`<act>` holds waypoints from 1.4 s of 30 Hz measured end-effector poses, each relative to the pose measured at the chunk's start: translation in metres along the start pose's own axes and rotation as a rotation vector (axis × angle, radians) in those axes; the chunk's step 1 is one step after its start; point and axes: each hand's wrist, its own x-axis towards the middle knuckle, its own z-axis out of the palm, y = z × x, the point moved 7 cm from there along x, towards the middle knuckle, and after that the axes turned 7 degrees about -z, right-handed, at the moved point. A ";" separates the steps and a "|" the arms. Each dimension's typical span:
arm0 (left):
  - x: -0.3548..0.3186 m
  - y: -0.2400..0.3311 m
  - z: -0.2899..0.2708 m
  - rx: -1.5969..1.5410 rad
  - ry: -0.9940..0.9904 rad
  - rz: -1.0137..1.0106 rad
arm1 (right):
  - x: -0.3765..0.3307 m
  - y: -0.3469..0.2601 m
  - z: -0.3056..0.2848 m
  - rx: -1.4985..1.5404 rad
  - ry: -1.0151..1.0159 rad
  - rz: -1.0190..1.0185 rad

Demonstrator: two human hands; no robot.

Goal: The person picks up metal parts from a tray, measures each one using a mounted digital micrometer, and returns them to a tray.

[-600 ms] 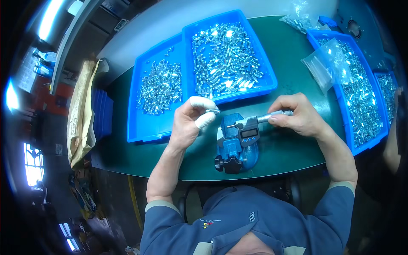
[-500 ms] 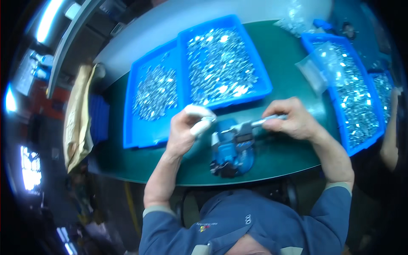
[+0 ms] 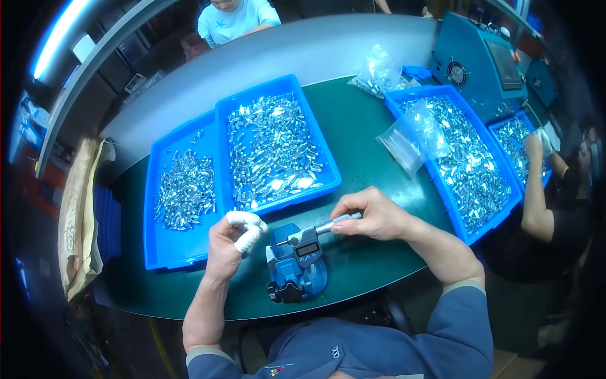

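Observation:
A digital micrometer [image 3: 308, 248] with a small display is clamped in a blue stand [image 3: 314, 278] close to the table's front edge. My right hand [image 3: 372, 218] is closed, thumb and fingers pinching the micrometer's silver thimble [image 3: 339, 223]. Just left of the micrometer's jaws is my left hand [image 3: 228, 247], its thumb and index finger wrapped in white covers and pressed together at the tips. Anything between those tips is too small to make out. Beyond it, small shiny metal pieces fill part of a left blue tray [image 3: 149, 211] and more of a second blue tray [image 3: 335, 169].
At right stand another blue tray [image 3: 464, 237] of metal pieces, a clear plastic bag [image 3: 404, 142] over its edge, and a smaller tray [image 3: 499, 124]. A teal machine [image 3: 470, 66] is behind. One person sits beyond the grey partition [image 3: 328, 47]; another person's arm [image 3: 535, 189] reaches in at right.
The whole view has shifted, so the table and trays sit lower and further left, and a person beyond the partition now shows. My right hand stays on the thimble; my left stays near the jaws.

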 end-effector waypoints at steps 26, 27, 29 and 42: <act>-0.007 -0.001 0.017 0.164 -0.100 -0.074 | 0.003 0.004 0.003 0.051 0.061 0.123; -0.008 0.001 0.019 0.166 -0.104 -0.072 | 0.001 0.004 0.003 0.046 0.069 0.106; -0.009 0.005 0.024 0.237 -0.135 -0.127 | 0.000 0.003 0.003 0.041 0.081 0.086; -0.006 0.010 0.026 0.331 -0.150 -0.016 | 0.000 0.002 0.003 0.034 0.073 0.069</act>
